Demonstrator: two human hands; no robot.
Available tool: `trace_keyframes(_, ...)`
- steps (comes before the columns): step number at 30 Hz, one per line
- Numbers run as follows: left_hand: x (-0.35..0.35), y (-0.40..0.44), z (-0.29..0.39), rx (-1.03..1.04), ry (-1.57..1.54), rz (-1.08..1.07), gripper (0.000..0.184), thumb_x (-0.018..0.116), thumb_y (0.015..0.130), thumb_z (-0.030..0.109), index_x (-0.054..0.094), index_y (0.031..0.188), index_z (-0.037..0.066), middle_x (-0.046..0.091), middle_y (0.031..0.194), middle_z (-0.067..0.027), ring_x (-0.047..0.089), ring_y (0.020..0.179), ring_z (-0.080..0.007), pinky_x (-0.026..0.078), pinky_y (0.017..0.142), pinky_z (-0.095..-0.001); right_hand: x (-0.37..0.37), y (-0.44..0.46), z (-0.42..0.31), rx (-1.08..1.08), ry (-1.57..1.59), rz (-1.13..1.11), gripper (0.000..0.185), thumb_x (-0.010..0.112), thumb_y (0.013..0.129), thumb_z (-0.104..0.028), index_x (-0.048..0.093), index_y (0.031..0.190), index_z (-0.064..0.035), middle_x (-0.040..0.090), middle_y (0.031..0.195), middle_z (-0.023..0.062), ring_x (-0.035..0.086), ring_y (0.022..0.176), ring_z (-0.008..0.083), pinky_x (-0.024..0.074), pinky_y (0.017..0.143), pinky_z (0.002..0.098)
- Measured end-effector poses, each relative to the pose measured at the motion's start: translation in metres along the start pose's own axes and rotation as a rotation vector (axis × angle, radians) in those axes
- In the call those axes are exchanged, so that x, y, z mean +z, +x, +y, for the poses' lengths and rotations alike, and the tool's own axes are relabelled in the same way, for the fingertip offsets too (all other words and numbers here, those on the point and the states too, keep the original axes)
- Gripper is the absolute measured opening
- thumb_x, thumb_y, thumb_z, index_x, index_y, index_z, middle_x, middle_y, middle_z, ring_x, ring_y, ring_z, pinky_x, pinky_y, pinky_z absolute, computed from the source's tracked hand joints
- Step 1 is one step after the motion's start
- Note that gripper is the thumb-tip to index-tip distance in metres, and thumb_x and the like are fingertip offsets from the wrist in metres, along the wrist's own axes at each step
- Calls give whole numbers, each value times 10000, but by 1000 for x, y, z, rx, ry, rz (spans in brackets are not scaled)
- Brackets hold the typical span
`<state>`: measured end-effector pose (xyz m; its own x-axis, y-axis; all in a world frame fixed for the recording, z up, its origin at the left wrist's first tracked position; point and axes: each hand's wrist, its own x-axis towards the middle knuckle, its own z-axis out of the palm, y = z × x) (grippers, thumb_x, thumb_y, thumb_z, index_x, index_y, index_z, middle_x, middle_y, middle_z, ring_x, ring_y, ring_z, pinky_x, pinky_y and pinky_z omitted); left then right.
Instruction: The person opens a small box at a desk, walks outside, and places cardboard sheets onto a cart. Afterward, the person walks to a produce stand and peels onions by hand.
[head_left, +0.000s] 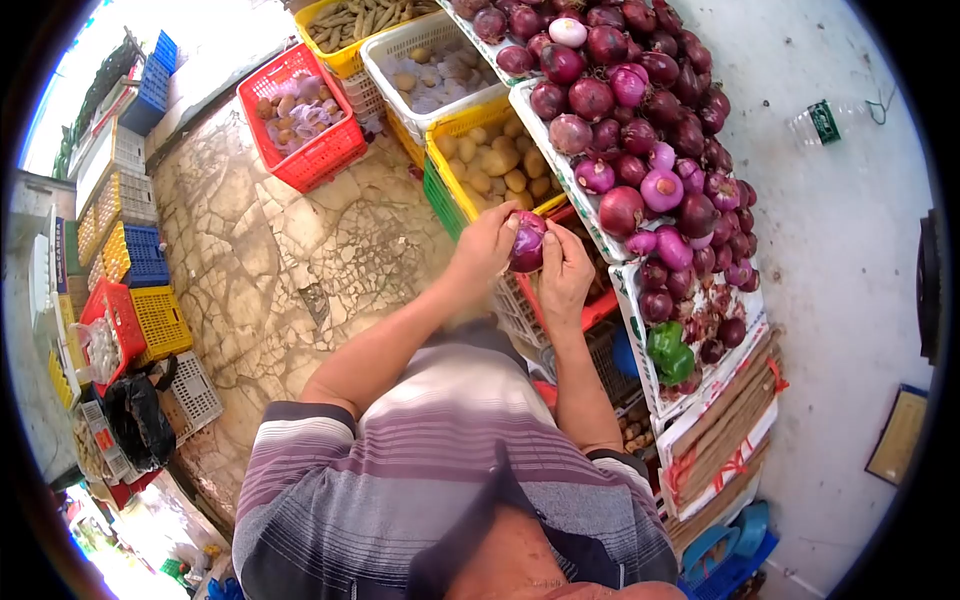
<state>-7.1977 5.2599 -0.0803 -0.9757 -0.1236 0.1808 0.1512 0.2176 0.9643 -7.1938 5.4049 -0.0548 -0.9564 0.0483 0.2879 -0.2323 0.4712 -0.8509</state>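
A red onion (527, 243) with glossy purple skin is held up between my two hands. From its left side my left hand (487, 243) grips it, fingers curled around. My right hand (566, 268) closes on the opposite side, thumb and fingertips pressed against the skin. Just beyond them is a yellow crate (452, 172) of potatoes (499, 157). To the right, a big heap of red onions (640, 130) lies in white trays (560, 160), some with bright peeled skin. A green bell pepper (669, 352) rests at the heap's near end among loose onion skins.
A red crate (318, 172) stands on the cracked stone floor (300, 270). A white crate (385, 55) sits behind the potatoes. Stacked crates (160, 322) and a black bag (140, 420) line the left. A plastic bottle (825, 124) is near the right wall.
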Motion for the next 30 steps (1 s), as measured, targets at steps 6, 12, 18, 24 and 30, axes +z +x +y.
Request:
trace_keyframes(6, 2, -1, 3, 6, 19, -40, 351, 491, 1016, 234, 604, 1211, -35, 656, 1072, -275, 636, 1014, -428, 500, 897, -432, -6, -3, 3, -46, -13, 35, 189, 643, 947, -128, 683, 1033, 35, 717, 1024, 175, 697, 916, 299, 538, 835, 366)
trace_keyframes(12, 5, -2, 10, -283, -227, -116, 427, 521, 1037, 296, 567, 1292, -43, 656, 1159, -143, 638, 1022, -194, 517, 888, -321, -7, -4, 2, -33, -57, 142, 168, 620, 965, -133, 646, 998, 30, 716, 1013, 181, 695, 888, 302, 540, 805, 390)
trace_keyframes(18, 19, -4, -23, -451, -714, -140, 456, 524, 1042, 379, 568, 1304, 8, 641, 1190, -101, 622, 1080, -191, 516, 937, -345, -8, -1, -1, 94, 35, 141, 194, 587, 1005, -141, 638, 1027, 45, 703, 1009, 133, 638, 886, 174, 514, 815, 315)
trace_keyframes(24, 9, -1, -1, -655, -1065, -147, 448, 539, 1028, 381, 554, 1297, 24, 634, 1223, -123, 629, 1124, -242, 524, 984, -427, -7, -2, 6, 210, 304, 137, 179, 563, 1027, -134, 623, 1036, 35, 701, 1033, 103, 610, 832, 114, 504, 764, 243)
trace_keyframes(30, 8, 7, -20, -671, -1262, -293, 475, 620, 949, 359, 533, 1310, 63, 628, 1242, -126, 630, 1123, -269, 532, 946, -493, -11, 2, 15, 367, 588, 164, 146, 558, 1029, -146, 570, 1012, -1, 709, 1049, 162, 669, 788, 172, 561, 666, 269)
